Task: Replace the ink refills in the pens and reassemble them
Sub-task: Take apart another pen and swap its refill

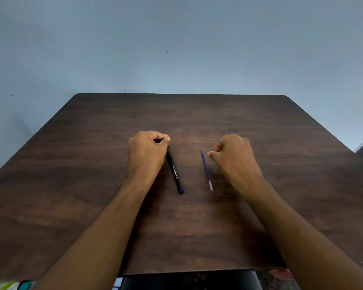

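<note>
A black pen (174,170) with white lettering and a blue end cap lies at an angle on the dark wooden table (197,227). Its far end sits just below the thumb of my left hand (147,151). That hand rests on the table with curled fingers, thumb tip against the forefinger, and nothing visible in it. A thin purple ink refill (206,169) with a clear near end lies to the right of the pen. My right hand (235,155) rests beside the refill, fingers curled; its thumb tip is close to the refill's far tip but apart from it.
The table's far edge meets a plain blue-grey wall (176,49). The table's near edge is at the bottom, with a dark object (187,281) below it. Something green and teal (19,285) shows at the bottom left corner.
</note>
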Available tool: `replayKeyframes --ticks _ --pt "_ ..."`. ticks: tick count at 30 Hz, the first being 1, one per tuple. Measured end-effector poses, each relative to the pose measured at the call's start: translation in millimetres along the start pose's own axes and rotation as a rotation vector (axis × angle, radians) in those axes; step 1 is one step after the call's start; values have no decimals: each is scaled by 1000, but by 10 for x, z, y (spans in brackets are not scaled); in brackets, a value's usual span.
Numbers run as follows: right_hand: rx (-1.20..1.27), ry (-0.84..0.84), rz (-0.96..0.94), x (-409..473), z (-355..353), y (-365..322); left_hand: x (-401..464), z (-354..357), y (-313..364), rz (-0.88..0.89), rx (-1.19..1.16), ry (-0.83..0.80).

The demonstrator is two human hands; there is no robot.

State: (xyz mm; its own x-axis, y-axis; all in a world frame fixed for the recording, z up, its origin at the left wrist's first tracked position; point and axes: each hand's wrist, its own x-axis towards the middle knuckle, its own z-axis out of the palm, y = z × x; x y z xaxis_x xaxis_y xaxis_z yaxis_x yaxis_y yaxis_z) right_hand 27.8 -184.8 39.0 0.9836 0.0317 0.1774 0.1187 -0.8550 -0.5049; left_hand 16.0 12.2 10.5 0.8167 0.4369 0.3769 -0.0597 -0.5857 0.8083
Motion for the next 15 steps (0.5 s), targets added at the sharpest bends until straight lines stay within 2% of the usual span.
replayKeyframes --ticks 5,9,15 --pt "-11 -126 -163 -138 320 -319 1 64 -35 -6 48 -21" --pt "-51 -218 -173 -198 490 -429 15 65 -56 -6 78 -37" --pt "-76 -271 -161 -141 524 -463 -6 54 -37 -16 65 -53"
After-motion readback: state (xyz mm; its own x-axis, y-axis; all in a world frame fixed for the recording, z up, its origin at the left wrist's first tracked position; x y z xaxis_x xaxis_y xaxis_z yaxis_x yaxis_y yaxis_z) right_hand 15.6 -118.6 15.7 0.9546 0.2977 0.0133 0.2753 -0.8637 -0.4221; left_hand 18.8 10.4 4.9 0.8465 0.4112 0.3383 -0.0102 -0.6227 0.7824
